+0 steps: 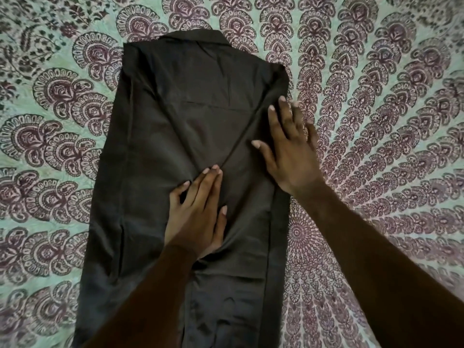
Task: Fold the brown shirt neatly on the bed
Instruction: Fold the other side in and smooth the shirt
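The brown shirt [150, 151] lies lengthwise on the bed [376, 109], with its collar [195, 37] at the far end and its hem toward us, running out of the lower edge of view. Both sides are already turned in. The two sleeves slant across its body and meet in a V at its middle. We judge the step in hand to be pressing this long, narrow strip flat: the lengthwise folds are made, the crosswise folds not yet begun.

The left grip [198, 214], a bare hand, rests on the shirt's middle. Its fingers are straight and its tips touch the point of the V; it holds nothing. The right grip [288, 146] lies flat on the shirt's right panel with fingers spread, the outer ones reaching the shirt's right edge. It too has hold of nothing and only presses the cloth.

Next, we reckon, both grips must take the hem at its corners and bring it up toward the collar, keeping the edges square. The cloth looks thin, so the sleeves may slip out of the fold.
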Demonstrator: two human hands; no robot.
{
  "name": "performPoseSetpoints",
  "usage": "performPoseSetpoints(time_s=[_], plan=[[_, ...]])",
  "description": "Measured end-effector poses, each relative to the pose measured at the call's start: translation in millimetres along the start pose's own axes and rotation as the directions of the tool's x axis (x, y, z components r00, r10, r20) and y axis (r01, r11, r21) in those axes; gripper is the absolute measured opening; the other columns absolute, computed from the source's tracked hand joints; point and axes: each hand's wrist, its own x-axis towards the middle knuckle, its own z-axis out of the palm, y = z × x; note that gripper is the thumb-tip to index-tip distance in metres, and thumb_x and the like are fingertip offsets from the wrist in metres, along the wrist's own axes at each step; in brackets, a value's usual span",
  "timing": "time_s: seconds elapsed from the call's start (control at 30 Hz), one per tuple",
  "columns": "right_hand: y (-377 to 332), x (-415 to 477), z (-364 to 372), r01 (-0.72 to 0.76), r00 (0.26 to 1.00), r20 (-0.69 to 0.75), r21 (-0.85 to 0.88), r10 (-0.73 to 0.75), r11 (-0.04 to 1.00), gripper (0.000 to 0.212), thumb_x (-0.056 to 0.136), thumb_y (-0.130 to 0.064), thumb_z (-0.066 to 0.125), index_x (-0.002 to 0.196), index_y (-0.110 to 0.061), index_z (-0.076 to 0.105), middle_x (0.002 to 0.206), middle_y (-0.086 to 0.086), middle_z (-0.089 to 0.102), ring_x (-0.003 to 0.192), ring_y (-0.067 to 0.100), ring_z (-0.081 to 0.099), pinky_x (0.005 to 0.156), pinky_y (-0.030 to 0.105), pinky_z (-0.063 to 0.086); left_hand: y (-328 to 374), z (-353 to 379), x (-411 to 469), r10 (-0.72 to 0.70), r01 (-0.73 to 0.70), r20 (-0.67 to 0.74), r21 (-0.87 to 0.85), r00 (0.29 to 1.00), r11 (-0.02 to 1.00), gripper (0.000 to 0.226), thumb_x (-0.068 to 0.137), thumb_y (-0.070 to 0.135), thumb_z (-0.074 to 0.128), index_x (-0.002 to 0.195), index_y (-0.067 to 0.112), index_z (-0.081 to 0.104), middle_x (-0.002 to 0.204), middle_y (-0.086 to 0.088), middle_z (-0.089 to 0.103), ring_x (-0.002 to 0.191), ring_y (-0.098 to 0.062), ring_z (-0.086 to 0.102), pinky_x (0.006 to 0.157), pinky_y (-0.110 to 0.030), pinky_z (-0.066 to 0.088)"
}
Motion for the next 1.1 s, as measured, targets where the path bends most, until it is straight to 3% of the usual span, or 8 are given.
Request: performPoseSetpoints(time_s=[0.17,0.33,0.43,0.57,0.67,0.8,0.97,1.1], plan=[[-23,-84,9,0.107,0.992,0.066,0.032,-0.109,0.994,0.068,0.106,-0.053,0.034,0.163,-0.015,0.029,0.174,0.007,0.013,0.160,0.028,0.013,0.124,0.055,0.024,-1,0,0,0.005,-0.006,-0.042,-0.039,0.999,0.999,0.069,0.100,0.038,0.040,0.162,0.009,0.031,0.169,-0.006,0.031,0.148,-0.022,0.036,0.112,-0.047,0.031],[-39,-112,8,-0.144,0.990,0.041,0.226,0.138,0.963,0.064,0.101,-0.042,0.056,0.155,-0.010,0.042,0.168,0.017,0.027,0.151,0.037,0.035,0.120,0.053,0.036,1,2,-4,-0.029,0.010,-0.125,-0.147,0.992,0.989,0.058,0.103,0.031,0.046,0.156,0.008,0.040,0.163,-0.009,0.039,0.141,-0.030,0.043,0.109,-0.049,0.036],[-58,-124,-3,-0.240,0.963,-0.040,0.330,0.267,0.913,0.058,0.094,-0.033,0.071,0.144,-0.009,0.055,0.145,0.016,0.050,0.128,0.035,0.056,0.107,0.051,0.049,-1,1,-8,-0.052,0.012,-0.188,-0.206,0.981,0.978,0.045,0.101,0.029,0.054,0.141,0.009,0.055,0.149,-0.016,0.048,0.128,-0.039,0.047,0.103,-0.052,0.041],[-67,-130,-11,-0.387,0.886,-0.003,0.546,0.464,0.743,0.057,0.088,-0.023,0.081,0.139,-0.010,0.058,0.126,0.016,0.058,0.112,0.030,0.061,0.099,0.026,0.041,-3,-12,-1,-0.114,0.052,-0.193,-0.302,0.975,0.952,0.025,0.098,0.027,0.059,0.115,0.010,0.065,0.127,-0.018,0.054,0.111,-0.040,0.050,0.090,-0.054,0.047],[-65,-128,-10,-0.429,0.831,0.018,0.658,0.556,0.619,0.059,0.083,-0.028,0.086,0.133,-0.014,0.060,0.093,0.004,0.069,0.090,0.024,0.067,0.092,0.036,0.053,-5,-28,11,-0.180,0.124,-0.161,-0.307,0.970,0.944,0.013,0.097,0.022,0.061,0.102,0.011,0.066,0.124,-0.015,0.053,0.114,-0.039,0.050,0.094,-0.056,0.043],[-58,-132,-8,-0.480,0.828,0.112,0.649,0.550,0.590,0.078,0.073,-0.038,0.092,0.139,-0.024,0.052,0.064,-0.011,0.064,0.081,0.014,0.069,0.083,0.027,0.052,-11,-39,14,-0.262,0.222,-0.089,-0.315,0.961,0.923,0.017,0.095,0.023,0.065,0.108,0.012,0.065,0.132,-0.015,0.049,0.124,-0.040,0.046,0.101,-0.056,0.043],[-60,-148,-5,-0.499,0.823,0.127,0.625,0.553,0.600,0.082,0.074,-0.060,0.082,0.143,-0.029,0.048,0.082,-0.004,0.073,0.095,0.025,0.072,0.094,0.043,0.057,-1,-46,-15,-0.019,-0.028,-0.186,-0.246,0.982,0.969,0.036,0.094,0.028,0.063,0.127,0.015,0.057,0.132,-0.014,0.050,0.117,-0.036,0.049,0.092,-0.051,0.043],[-77,-184,-10,-0.538,0.834,0.209,0.513,0.511,0.669,0.097,0.064,-0.066,0.084,0.144,-0.038,0.037,0.105,0.007,0.074,0.101,0.033,0.070,0.090,0.046,0.059,4,-30,-58,0.223,-0.219,0.020,-0.113,0.975,0.969,0.052,0.095,0.044,0.061,0.141,0.020,0.054,0.152,-0.008,0.045,0.133,-0.033,0.047,0.102,-0.052,0.038]])
